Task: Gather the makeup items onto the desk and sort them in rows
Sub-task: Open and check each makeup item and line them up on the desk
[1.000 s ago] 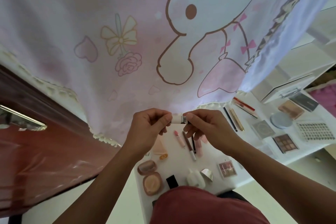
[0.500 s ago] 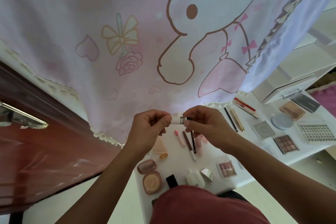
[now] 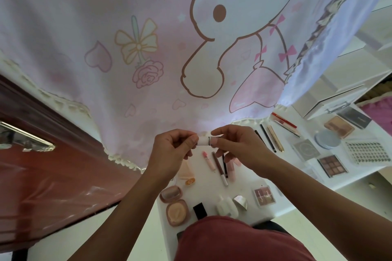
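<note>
Starting close in, compacts (image 3: 177, 212) are parked at the desk (image 3: 204, 190) edge, with pencils (image 3: 219, 167) lined up just beyond. Above those, a small white tube (image 3: 203, 141) is pinched at both ends, left hand (image 3: 172, 151) on one and right hand (image 3: 239, 147) on the other. Its long axis is laid side to side between them, so neither hand is nearer. Compared with a second ago, the dark band (image 3: 209, 141) is mostly covered and more white is shown. Probably being capped.
</note>
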Available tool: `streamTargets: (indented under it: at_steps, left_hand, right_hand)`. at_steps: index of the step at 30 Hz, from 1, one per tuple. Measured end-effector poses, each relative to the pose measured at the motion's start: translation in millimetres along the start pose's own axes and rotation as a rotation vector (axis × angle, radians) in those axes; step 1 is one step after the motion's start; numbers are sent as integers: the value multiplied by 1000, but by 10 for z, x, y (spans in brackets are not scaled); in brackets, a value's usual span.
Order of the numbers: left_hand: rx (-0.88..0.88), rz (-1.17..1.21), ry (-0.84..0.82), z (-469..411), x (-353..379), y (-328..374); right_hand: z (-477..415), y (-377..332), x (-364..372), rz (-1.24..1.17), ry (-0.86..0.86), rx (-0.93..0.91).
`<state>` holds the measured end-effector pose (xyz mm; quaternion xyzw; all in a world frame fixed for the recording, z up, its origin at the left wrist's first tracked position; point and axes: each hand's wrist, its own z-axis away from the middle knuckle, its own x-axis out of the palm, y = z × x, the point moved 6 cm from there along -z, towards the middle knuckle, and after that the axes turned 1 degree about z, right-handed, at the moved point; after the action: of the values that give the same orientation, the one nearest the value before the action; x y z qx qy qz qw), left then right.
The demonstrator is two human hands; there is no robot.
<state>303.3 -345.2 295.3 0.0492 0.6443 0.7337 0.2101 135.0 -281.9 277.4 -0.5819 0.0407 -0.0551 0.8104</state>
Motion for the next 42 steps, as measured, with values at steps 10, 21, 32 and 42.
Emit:
streamTargets:
  at_steps: [10,21,32,42]
  left_hand:
    - [-2,2,5,-6,-36,-46]
    - [-5,30,-1,9,-59,-100]
    - [-19,78,-9,6,-38,-168]
    - [-199,162,-149,143,237,-499]
  right_hand:
    - [1,-9,37,-44,-29,23]
    - [1,30,47,-62,-21,62]
    - [-21,84,-14,-148,-20,73]
    - [-177,263,-92,-150,-57,176]
